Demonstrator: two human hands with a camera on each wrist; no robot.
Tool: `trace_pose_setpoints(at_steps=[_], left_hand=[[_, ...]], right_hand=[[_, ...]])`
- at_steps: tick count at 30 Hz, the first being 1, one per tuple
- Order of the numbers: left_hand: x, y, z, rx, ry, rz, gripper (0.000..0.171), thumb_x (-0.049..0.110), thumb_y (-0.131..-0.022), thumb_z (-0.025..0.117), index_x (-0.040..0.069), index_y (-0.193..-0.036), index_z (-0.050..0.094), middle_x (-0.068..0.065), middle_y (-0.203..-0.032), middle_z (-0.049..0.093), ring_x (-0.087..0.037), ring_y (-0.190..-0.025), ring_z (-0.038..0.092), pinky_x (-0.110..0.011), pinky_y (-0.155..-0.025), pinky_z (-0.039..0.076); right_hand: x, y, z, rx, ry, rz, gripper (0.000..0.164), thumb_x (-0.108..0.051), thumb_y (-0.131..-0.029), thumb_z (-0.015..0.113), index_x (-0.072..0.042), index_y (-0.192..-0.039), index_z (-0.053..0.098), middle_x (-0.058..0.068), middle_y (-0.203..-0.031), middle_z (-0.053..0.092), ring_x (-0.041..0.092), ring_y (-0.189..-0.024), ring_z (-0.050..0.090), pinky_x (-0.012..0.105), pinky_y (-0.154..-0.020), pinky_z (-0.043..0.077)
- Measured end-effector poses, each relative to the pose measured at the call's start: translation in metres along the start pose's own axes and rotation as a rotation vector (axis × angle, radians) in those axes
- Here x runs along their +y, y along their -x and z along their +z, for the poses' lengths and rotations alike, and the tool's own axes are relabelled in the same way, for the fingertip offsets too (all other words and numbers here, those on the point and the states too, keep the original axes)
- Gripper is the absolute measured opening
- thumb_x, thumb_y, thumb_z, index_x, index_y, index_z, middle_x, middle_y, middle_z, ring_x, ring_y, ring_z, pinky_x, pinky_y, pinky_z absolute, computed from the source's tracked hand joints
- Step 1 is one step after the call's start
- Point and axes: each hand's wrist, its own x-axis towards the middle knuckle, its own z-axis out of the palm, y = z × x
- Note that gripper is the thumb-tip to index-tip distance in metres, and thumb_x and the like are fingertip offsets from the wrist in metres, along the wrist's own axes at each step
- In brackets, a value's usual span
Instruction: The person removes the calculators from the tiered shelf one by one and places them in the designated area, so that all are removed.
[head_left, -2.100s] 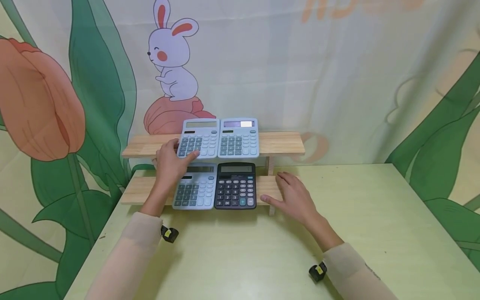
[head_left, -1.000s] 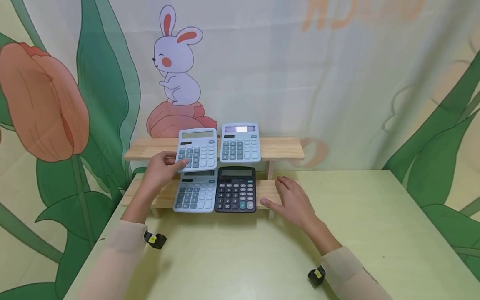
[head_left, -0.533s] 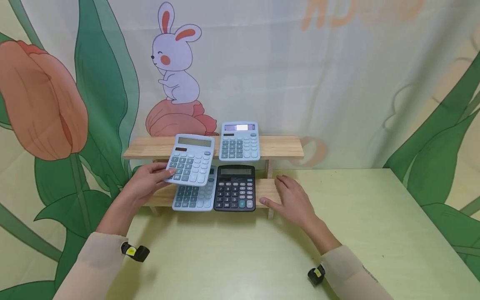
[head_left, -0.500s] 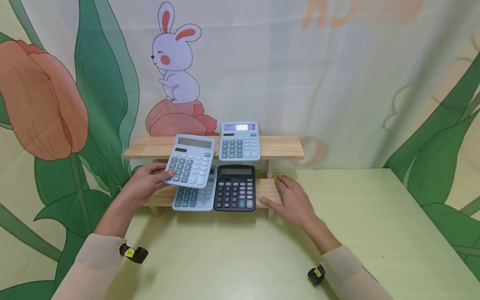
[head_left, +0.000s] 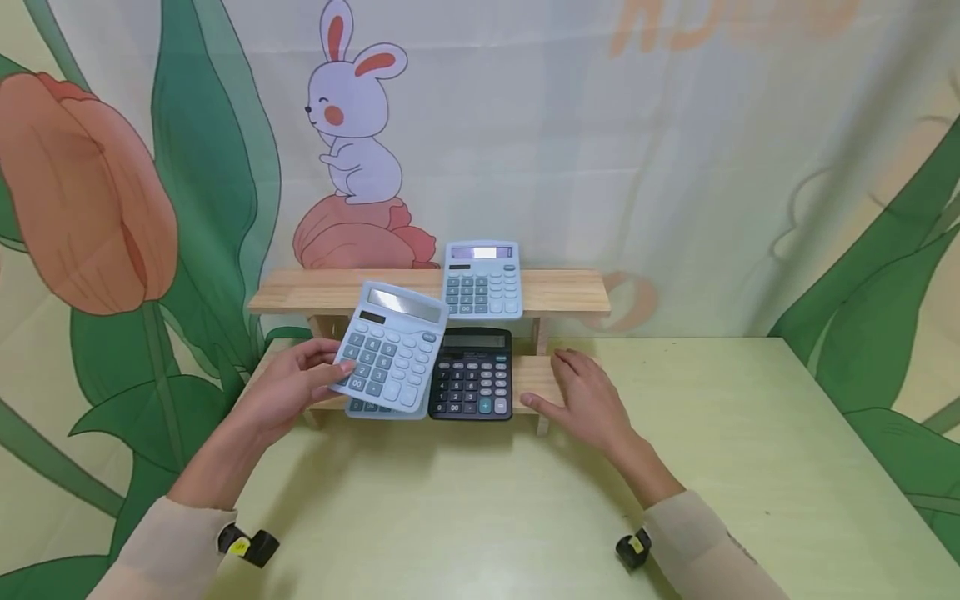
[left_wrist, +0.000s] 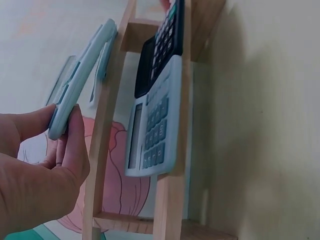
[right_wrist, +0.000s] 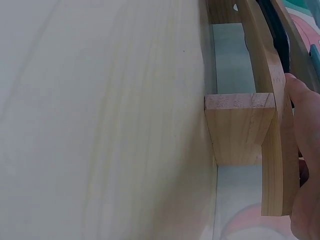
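The left hand point(head_left: 288, 382) pinches a pale-blue desk calculator point(head_left: 397, 346) by its lower-left edge, leaving most keys point(head_left: 384, 362) uncovered, before the wooden stand point(head_left: 307, 292); the right hand point(head_left: 588, 402), fingers spread, rests on the lower shelf point(head_left: 537, 385), perhaps steadying it.

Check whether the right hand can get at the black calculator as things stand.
Likely yes: the right hand rests on the lower shelf beside the black calculator, with nothing standing between them. The light blue calculator in the left hand covers only the black one's upper left edge in the head view.
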Motion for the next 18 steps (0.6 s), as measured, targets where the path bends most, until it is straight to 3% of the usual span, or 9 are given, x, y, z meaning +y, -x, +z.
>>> trace_pose_setpoints(at_steps=[11, 18], left_hand=[[-0.015, 0.016, 0.001, -0.051, -0.062, -0.032, 0.052, 0.016, -0.108, 0.064, -0.011, -0.148, 0.044, -0.018, -0.122, 0.057, -0.019, -0.101, 0.068, -0.029, -0.087, 0.059], [-0.024, 0.02, -0.008, -0.069, -0.068, -0.049, 0.044, 0.012, -0.108, 0.061, -0.011, -0.141, 0.043, -0.019, -0.119, 0.057, -0.019, -0.099, 0.068, -0.028, -0.088, 0.06]], right_hand=[[-0.001, 0.0, 0.001, 0.008, 0.003, -0.01, 0.098, -0.073, -0.095, 0.063, 0.009, -0.148, 0.054, 0.025, -0.154, 0.053, 0.042, -0.147, 0.044, 0.054, -0.122, 0.034], [-0.001, 0.0, -0.001, 0.013, 0.009, -0.011, 0.097, -0.072, -0.095, 0.063, 0.009, -0.147, 0.055, 0.025, -0.153, 0.053, 0.042, -0.146, 0.045, 0.053, -0.122, 0.035]])
